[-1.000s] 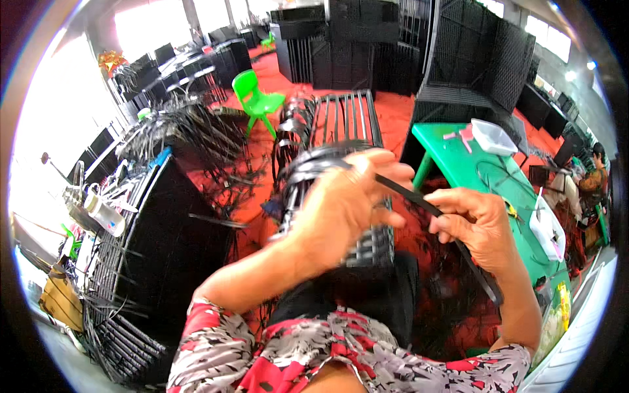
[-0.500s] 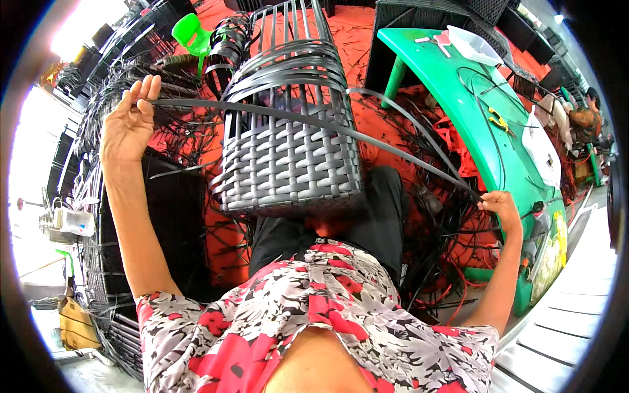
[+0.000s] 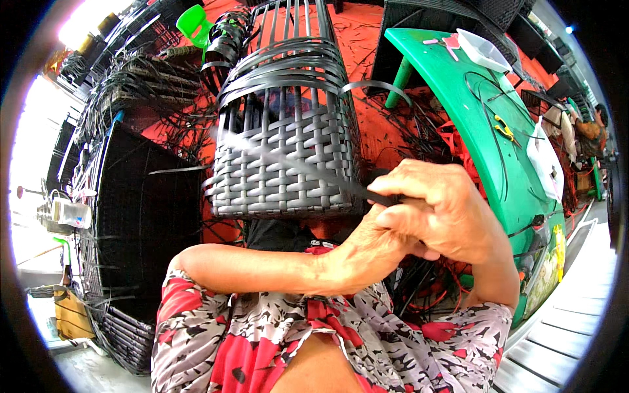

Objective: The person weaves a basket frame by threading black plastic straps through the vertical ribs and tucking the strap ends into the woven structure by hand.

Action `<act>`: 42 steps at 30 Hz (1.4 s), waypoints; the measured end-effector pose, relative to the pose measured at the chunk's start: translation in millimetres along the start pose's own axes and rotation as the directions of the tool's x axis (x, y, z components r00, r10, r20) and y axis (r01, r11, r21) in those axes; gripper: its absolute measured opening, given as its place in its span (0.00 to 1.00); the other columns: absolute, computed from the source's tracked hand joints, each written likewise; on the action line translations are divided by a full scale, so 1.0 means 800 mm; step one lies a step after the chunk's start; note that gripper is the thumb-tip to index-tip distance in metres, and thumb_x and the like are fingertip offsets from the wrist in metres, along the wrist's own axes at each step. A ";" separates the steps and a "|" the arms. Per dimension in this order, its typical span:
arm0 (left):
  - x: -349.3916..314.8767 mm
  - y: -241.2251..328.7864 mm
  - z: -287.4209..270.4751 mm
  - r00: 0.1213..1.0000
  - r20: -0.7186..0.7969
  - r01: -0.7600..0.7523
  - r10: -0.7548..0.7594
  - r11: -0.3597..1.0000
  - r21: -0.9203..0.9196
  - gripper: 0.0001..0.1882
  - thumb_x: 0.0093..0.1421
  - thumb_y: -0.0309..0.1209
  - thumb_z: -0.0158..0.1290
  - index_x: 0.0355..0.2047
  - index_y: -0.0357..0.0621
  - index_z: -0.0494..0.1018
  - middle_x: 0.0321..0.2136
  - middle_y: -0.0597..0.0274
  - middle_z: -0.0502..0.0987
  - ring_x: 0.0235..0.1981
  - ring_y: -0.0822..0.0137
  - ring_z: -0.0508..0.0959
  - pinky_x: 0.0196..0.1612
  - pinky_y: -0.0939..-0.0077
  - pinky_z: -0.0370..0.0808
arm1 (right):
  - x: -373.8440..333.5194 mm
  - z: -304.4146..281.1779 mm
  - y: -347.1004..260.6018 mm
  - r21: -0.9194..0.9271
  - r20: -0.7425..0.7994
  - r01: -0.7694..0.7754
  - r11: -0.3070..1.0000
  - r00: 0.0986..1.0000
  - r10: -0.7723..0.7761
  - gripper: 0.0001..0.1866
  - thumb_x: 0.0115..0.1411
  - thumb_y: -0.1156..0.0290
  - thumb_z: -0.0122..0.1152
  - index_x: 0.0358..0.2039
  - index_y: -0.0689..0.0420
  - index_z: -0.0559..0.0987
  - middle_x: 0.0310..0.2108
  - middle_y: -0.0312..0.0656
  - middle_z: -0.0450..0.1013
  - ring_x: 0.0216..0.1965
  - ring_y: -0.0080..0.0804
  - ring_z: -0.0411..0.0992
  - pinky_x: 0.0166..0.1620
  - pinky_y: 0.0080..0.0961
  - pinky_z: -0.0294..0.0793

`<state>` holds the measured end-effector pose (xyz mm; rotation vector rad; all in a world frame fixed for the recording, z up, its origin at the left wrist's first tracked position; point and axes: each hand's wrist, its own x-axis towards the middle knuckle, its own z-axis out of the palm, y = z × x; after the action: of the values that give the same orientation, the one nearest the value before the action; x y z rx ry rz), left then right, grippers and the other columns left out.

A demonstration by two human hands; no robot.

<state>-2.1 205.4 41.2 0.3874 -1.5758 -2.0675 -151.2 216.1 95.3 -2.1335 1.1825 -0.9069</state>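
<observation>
A black-grey woven basket-like frame [image 3: 282, 164] stands before me, its lower part woven and its upper slats bare. Several loose bands [image 3: 288, 62] circle it higher up. A flat black plastic strip [image 3: 314, 171], blurred by motion, slants across the woven face to my hands. My right hand [image 3: 452, 203] pinches it between thumb and forefinger, right of the frame's lower corner. Reaching across my body, my left hand [image 3: 370, 252] meets the right one from below. Its fingers are mostly hidden there, so its hold does not show.
A green table [image 3: 452, 85] at the right bears yellow-handled pliers [image 3: 503, 129], a clear plastic tray [image 3: 483, 51] and a white bag [image 3: 545, 160]. Dark woven furniture [image 3: 151, 216] stands at left. Strip scraps litter the red floor [image 3: 357, 39]. A green chair [image 3: 194, 26] is farther back.
My left hand has swung from the far left across to my right hand. The right hand has come inward. The strip no longer stretches to the left side.
</observation>
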 end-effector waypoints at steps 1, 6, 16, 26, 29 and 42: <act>0.004 -0.008 -0.005 0.994 -0.015 -0.092 0.107 0.908 0.408 0.12 0.61 0.23 0.47 0.45 0.36 0.67 0.38 0.60 0.72 0.40 0.68 0.71 0.45 0.68 0.71 | -0.003 0.002 0.002 0.005 -0.029 0.031 1.000 0.999 -0.031 0.12 0.50 0.71 0.64 0.32 0.66 0.77 0.30 0.47 0.74 0.32 0.38 0.74 0.35 0.28 0.72; -0.005 0.024 -0.008 0.976 -0.110 0.130 -0.186 0.912 -0.389 0.29 0.55 0.19 0.54 0.56 0.34 0.58 0.47 0.56 0.70 0.52 0.65 0.67 0.52 0.70 0.69 | -0.034 -0.010 0.000 -0.317 -0.305 -0.060 0.947 0.951 -0.042 0.08 0.42 0.78 0.65 0.26 0.61 0.77 0.30 0.43 0.74 0.34 0.39 0.73 0.39 0.29 0.70; -0.052 0.097 -0.098 0.941 -0.320 -0.210 0.113 0.935 -0.286 0.20 0.69 0.40 0.35 0.39 0.31 0.67 0.43 0.30 0.70 0.45 0.49 0.76 0.44 0.65 0.79 | -0.170 -0.070 0.130 -0.093 -0.206 -0.621 0.778 0.777 0.595 0.07 0.44 0.79 0.63 0.26 0.64 0.78 0.25 0.44 0.74 0.29 0.36 0.72 0.39 0.27 0.69; -0.002 0.010 0.003 0.920 -0.096 0.277 -0.379 0.805 -0.524 0.16 0.68 0.38 0.40 0.44 0.36 0.68 0.43 0.57 0.70 0.48 0.66 0.70 0.54 0.63 0.69 | 0.014 -0.002 -0.003 -0.162 -0.091 0.097 0.982 0.989 -0.112 0.17 0.60 0.66 0.54 0.44 0.66 0.75 0.33 0.46 0.76 0.36 0.37 0.74 0.40 0.28 0.71; 0.012 0.001 0.016 0.907 -0.040 0.358 -0.420 0.817 -0.452 0.16 0.66 0.36 0.42 0.43 0.35 0.68 0.41 0.54 0.71 0.46 0.63 0.71 0.51 0.63 0.70 | 0.030 0.012 -0.008 -0.064 -0.009 0.230 0.971 0.973 -0.231 0.16 0.58 0.71 0.56 0.44 0.67 0.75 0.30 0.44 0.76 0.28 0.30 0.74 0.32 0.26 0.72; -0.006 0.063 -0.027 0.990 -0.029 0.141 -0.140 0.926 0.349 0.13 0.59 0.25 0.51 0.44 0.33 0.69 0.37 0.53 0.75 0.37 0.65 0.75 0.34 0.72 0.75 | 0.057 -0.009 -0.005 0.282 -0.328 -0.094 0.955 0.926 0.188 0.12 0.66 0.63 0.49 0.35 0.60 0.72 0.24 0.37 0.72 0.15 0.10 0.58 0.17 0.07 0.53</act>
<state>23.8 180.8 82.5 0.6476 -1.9716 -1.8794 -137.0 177.3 116.1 -1.6954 1.2860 -1.3369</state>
